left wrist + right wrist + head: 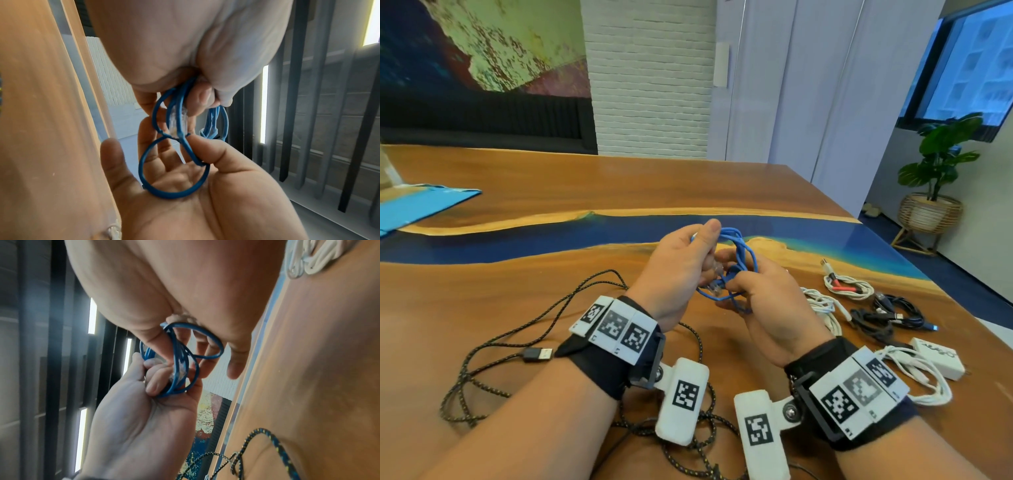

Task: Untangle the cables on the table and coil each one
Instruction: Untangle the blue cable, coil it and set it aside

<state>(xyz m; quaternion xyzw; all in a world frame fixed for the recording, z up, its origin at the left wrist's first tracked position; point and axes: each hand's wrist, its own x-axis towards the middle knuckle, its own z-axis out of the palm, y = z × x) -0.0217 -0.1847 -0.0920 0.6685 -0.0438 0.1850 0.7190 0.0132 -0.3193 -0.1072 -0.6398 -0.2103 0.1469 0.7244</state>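
Loops of thin, smooth blue network cable (736, 260) with a clear plastic plug hang between my hands above the glossy wood-and-blue-resin surface (551, 178). My left hand (678, 270) pinches its upper strands; my right hand (767, 305) curls round the lower loops. Near left sprawls a black braided cable (493, 346); coiled white and black cables (880, 315) lie right, near the edge.
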